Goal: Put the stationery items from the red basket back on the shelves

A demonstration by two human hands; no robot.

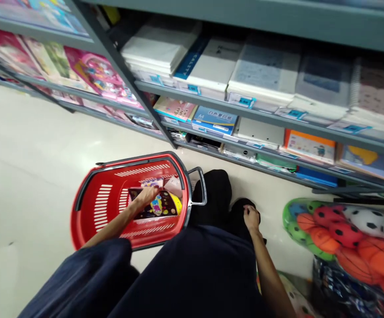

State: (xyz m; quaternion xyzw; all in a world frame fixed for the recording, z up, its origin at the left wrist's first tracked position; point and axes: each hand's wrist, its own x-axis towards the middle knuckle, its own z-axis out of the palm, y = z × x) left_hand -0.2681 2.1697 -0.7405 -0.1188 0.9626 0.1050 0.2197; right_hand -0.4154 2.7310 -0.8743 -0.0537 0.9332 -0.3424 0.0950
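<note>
My left hand (148, 194) reaches down into a red shopping basket (82, 194) on the floor. Its fingers are closed at the upper edge of a black package (165, 208) with a colourful print and a yellow end. Beside that package lie a pale pinkish item (174, 186) and a small purple-and-white packet (152, 183), partly covered by the hand. My right hand (252, 217) is at my knee, apart from the basket, with its fingers curled and nothing visible in them. The basket's grey handle (204, 187) sticks out toward my legs.
Grey shelves (265, 117) ahead carry stacked notebooks and paper packs (215, 119). Pink boxed toys (102, 73) fill the shelves to the left. Netted toy balls (347, 234) stand on the right, near my right arm. Pale floor (29, 145) extends left of the basket.
</note>
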